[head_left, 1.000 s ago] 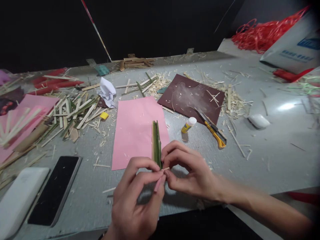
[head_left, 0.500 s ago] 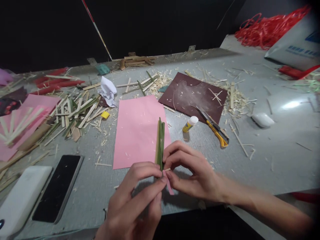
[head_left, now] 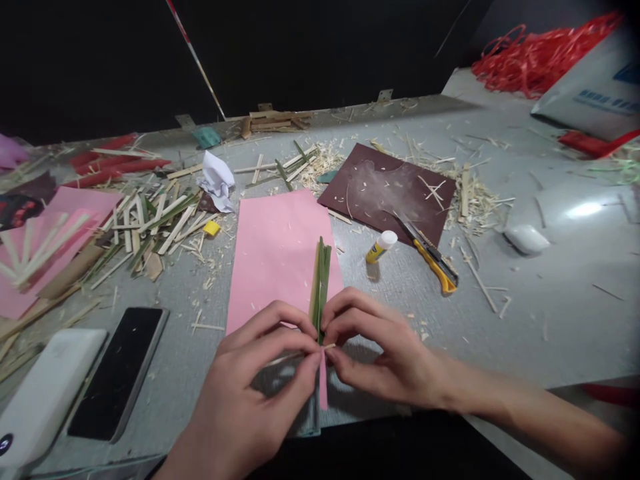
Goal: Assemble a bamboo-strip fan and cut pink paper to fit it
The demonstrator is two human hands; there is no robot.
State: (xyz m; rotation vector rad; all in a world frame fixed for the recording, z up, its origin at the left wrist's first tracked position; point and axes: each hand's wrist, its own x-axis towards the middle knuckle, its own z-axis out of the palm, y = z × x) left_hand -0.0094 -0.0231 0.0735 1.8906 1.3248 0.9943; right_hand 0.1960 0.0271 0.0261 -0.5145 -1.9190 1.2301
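Note:
My left hand (head_left: 265, 383) pinches the lower end of a bundle of green bamboo strips (head_left: 323, 283) from the left. From the right, my right hand (head_left: 383, 350) grips the same end, thumb and fingertips close together. A narrow pink paper strip (head_left: 323, 388) hangs down toward me from between the fingertips, beside the tip of a thin pale sliver (head_left: 329, 346). The bundle's upper part lies over a pink paper sheet (head_left: 273, 260). My fingers hide how the strip meets the bundle.
A glue stick (head_left: 381, 247) stands right of the sheet. A yellow cutter knife (head_left: 433, 260) rests partly on a dark maroon board (head_left: 365, 180). Bamboo pieces (head_left: 165, 220) and shavings litter the back and left. A phone (head_left: 117, 373) and white power bank (head_left: 50, 397) lie front left.
My left hand has shifted up and left, its fingers more spread along the bundle. The pink strip, slanted right before, now hangs nearly straight down.

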